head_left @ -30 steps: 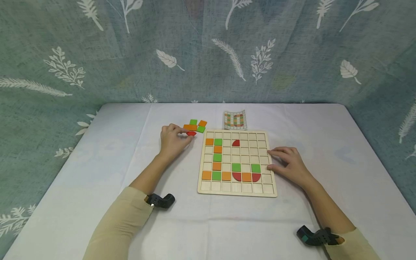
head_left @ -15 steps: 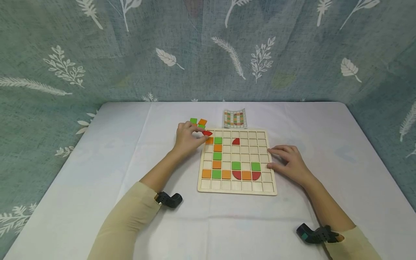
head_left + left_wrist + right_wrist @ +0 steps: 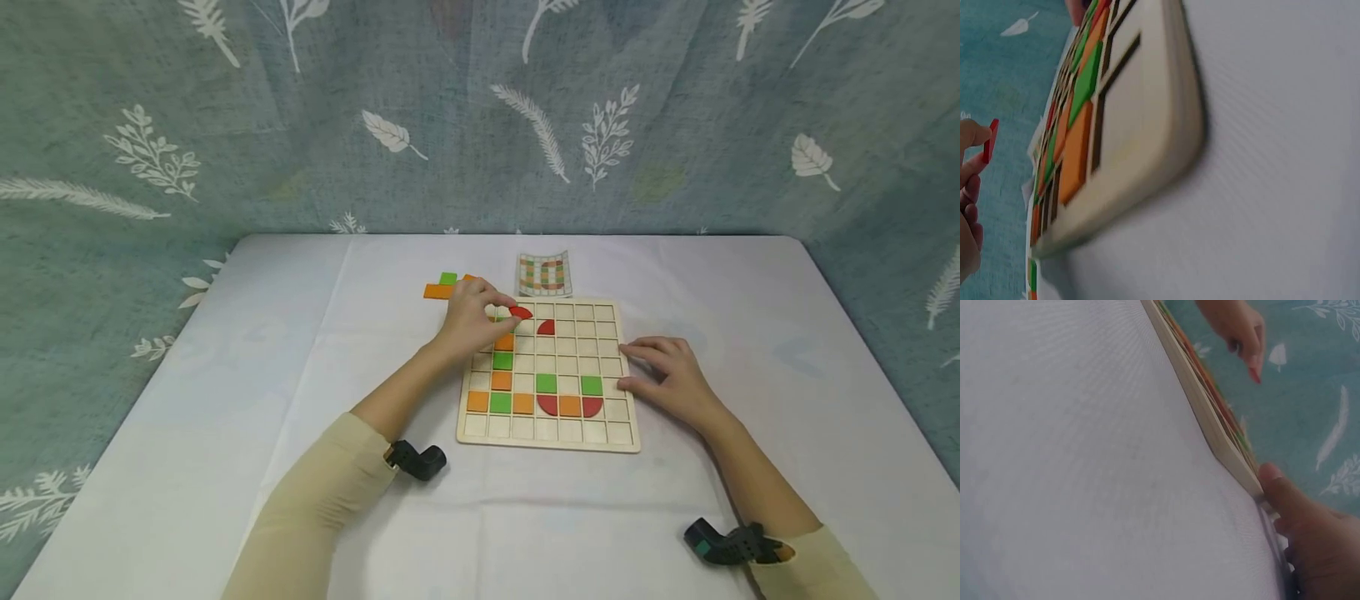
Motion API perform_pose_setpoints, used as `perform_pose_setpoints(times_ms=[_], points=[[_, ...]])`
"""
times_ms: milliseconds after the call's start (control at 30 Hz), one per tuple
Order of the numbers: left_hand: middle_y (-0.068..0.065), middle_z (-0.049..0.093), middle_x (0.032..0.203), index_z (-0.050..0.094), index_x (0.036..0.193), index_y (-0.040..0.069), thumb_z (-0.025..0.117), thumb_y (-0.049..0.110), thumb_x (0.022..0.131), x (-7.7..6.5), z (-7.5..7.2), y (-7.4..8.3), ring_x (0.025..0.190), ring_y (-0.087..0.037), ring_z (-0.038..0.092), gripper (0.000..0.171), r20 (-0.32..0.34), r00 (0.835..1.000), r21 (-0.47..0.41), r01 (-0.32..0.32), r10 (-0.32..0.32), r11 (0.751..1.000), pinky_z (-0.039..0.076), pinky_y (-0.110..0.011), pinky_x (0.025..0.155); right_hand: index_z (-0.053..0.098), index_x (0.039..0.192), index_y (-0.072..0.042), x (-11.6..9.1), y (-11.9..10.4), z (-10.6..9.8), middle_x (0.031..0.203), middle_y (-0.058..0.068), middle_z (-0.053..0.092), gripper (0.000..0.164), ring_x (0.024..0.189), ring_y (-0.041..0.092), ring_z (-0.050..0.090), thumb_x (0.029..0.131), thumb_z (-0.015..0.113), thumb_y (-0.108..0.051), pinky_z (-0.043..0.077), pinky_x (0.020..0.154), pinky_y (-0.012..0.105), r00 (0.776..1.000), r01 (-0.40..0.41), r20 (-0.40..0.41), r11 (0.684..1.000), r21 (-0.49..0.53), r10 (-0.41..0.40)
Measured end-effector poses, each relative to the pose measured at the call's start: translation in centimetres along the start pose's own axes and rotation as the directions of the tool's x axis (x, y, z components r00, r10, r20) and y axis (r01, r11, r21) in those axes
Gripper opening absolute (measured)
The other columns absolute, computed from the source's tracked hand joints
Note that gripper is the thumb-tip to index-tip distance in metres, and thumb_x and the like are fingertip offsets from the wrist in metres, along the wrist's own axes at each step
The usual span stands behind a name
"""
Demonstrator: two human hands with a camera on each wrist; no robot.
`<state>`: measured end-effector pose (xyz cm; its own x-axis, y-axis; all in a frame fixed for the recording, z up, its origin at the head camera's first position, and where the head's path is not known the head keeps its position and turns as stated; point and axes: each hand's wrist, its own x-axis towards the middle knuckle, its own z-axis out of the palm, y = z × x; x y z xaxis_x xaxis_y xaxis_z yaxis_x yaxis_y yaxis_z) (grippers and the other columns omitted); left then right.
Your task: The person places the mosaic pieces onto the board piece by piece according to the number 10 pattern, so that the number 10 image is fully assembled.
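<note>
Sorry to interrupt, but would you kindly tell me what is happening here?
A person's left hand pinches a red piece above the far part of a wooden grid board. The right hand touches the board's right edge. Orange, green and red tiles sit in some squares; many others are bare. Loose orange and green pieces lie near the board's far left corner, and a patterned card by its far edge.

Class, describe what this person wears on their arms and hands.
The left hand and right hand are gloveless. The left sleeve and right sleeve are plain beige. At their ends sit a bent black left wrist device and a similar right wrist device with a greenish patch.
</note>
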<state>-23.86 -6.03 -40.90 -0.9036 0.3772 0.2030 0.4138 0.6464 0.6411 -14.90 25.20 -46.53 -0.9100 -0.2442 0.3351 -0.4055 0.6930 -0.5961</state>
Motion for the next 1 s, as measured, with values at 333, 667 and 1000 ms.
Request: perform_pose_setpoints(times_ms=[333,667,1000], points=[[-0.004,0.056,0.101,0.074,0.1,0.014,0.071,0.028,0.081,1.6,1.9,2.1,0.1,-0.025,0.04,0.023,0.077,0.997,-0.006,-0.004,0.005,1.0,0.035,-0.04,0.084,0.066,0.117,-0.006,-0.4,0.3,0.3,0.119,0.015,0.057,0.051,0.113,0.032,0.04,0.072,0.082,-0.024,0.03,0.091,0.05,1.0,-0.027,0.013,1.0,0.014,0.027],[-0.006,0.057,0.115,0.073,0.104,0.014,0.071,0.029,0.083,2.8,4.2,3.7,0.115,-0.026,0.039,0.026,0.203,0.979,-0.007,-0.004,0.006,1.0,0.033,-0.042,0.098,0.067,0.116,-0.006,-0.4,0.3,0.1,0.117,0.016,0.058,0.052,0.112,0.033,0.042,0.07,0.083,-0.021,0.031,0.092,0.05,1.0,-0.008,0.002,1.0,0.006,0.008],[-0.003,0.06,0.105,0.073,0.106,0.014,0.067,0.028,0.086,3.9,5.7,3.8,0.105,-0.021,0.045,0.025,0.269,0.962,0.147,-0.097,0.055,0.984,0.029,-0.036,0.1,0.067,0.116,-0.005,0.1,0.0,-0.1,0.116,0.016,0.059,0.051,0.11,0.033,0.042,0.069,0.083,-0.02,0.031,0.091,0.048,1.0,0.006,-0.004,1.0,0.003,-0.006]])
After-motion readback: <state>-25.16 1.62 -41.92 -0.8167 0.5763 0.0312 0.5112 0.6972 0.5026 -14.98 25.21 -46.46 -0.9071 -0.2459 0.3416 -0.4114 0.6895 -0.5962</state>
